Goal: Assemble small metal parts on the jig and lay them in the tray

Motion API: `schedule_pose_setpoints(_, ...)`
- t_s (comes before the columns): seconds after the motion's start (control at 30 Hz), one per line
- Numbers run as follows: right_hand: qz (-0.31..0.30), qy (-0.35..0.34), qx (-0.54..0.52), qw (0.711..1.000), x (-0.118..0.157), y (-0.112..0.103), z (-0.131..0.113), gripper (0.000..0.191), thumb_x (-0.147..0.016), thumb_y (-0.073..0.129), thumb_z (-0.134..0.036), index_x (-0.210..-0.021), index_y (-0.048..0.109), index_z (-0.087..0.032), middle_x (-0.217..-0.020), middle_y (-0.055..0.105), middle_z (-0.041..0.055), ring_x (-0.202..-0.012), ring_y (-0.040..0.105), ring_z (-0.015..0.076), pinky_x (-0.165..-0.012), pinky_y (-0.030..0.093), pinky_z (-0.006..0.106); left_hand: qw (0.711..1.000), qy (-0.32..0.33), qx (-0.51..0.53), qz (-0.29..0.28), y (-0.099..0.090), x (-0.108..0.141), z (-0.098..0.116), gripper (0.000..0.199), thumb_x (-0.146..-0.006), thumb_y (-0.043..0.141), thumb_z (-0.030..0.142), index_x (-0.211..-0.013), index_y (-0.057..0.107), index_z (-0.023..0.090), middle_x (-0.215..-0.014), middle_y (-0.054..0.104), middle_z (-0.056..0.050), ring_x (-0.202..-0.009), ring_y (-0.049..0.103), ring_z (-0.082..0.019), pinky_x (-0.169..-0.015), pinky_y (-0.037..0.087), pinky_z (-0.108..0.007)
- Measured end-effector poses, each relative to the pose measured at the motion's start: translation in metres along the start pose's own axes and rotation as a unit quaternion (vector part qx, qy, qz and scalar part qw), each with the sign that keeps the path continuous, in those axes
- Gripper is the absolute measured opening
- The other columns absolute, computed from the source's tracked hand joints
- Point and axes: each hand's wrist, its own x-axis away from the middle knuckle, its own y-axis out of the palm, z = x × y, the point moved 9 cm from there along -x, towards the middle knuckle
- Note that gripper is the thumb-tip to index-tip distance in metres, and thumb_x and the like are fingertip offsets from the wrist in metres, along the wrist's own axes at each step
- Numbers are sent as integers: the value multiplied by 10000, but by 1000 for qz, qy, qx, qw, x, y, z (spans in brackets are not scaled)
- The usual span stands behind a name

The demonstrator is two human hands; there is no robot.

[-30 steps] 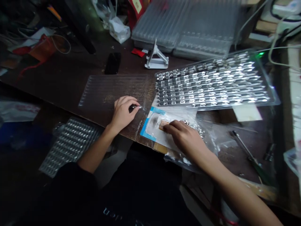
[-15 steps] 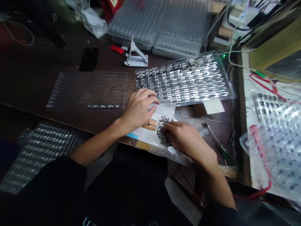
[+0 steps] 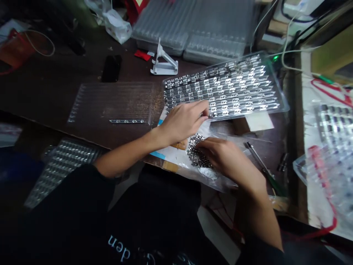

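Silver connectors (image 3: 198, 154) lie heaped on a white sheet (image 3: 176, 156); the right hand (image 3: 224, 158) half-curls over them, hold unclear; the left hand (image 3: 183, 123) pinches a small piece (image 3: 207, 115) beside the near rim of a clear plastic tray (image 3: 284, 106).

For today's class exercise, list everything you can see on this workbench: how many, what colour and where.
filled tray: one, clear with silver metal parts in rows, right of centre
sparse tray: one, clear, left of the filled tray
metal strip: one, silver, on the sparse tray
loose metal parts: one heap, silver, on the sheet
sheet: one, white, blue-taped, at the bench's near edge
stacked trays: several, clear, far side
stand: one, white, before the stacked trays
phone: one, black, left of the stand
screwdriver: one, green handle, right of the sheet
left hand: one, at the filled tray's near edge
right hand: one, fingers at the heap
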Motion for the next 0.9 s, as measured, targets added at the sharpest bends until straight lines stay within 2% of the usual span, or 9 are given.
schedule_pose_setpoints(0.13,39,-21,-18,999,-1,-6,-3,378,-831,487,-4,-1048,746,-175,-981,688,102,-846,662,205,-763,489,295,995,-53,79,13,-15,54,-12,75,-889,582,137,-945,608,179,-908,678,-14,-839,647,-146,-770,508,-269)
schedule_pose_setpoints(0.2,53,-27,-22,998,-2,-7,-5,416,-825,479,4,-1090,746,-172,-990,682,104,-865,663,213,-781,499,309,992,-86,83,27,-14,79,-24,81,-896,564,132,-943,612,179,-916,677,-20,-849,639,-148,-783,504,-271)
schedule_pose_setpoints(0.3,66,-27,-25,997,-5,-6,-7,356,-861,493,-40,-1062,760,-164,-954,695,97,-839,668,214,-771,505,316,988,-118,94,38,-6,102,-41,63,-928,577,182,-946,637,180,-948,705,-31,-891,652,-166,-831,495,-296)
schedule_pose_setpoints(0.5,68,-16,-22,997,-12,-1,-8,285,-920,509,-129,-1037,766,-165,-955,724,97,-827,688,217,-746,511,314,989,-124,75,33,6,109,-51,26,-899,675,222,-919,678,205,-967,744,-7,-944,669,-185,-872,448,-321)
schedule_pose_setpoints(0.6,77,-12,-26,997,-14,2,-8,265,-912,528,-130,-1013,768,-174,-956,747,83,-817,700,213,-739,513,311,992,-108,61,36,6,109,-48,26,-893,685,214,-909,673,197,-939,743,-4,-939,665,-186,-865,431,-321)
schedule_pose_setpoints(0.77,127,15,3,992,-17,6,-13,249,-925,525,-155,-1010,757,-180,-969,753,81,-828,701,215,-743,512,308,993,-92,53,47,6,110,-44,14,-889,690,206,-898,687,196,-921,752,-11,-911,667,-194,-850,429,-329)
schedule_pose_setpoints(0.9,123,22,46,991,-25,16,-20,245,-932,513,-155,-1026,739,-171,-990,739,100,-846,680,224,-743,495,313,989,-103,82,63,5,112,-47,16,-879,703,200,-869,690,201,-913,757,-3,-898,677,-188,-837,436,-324)
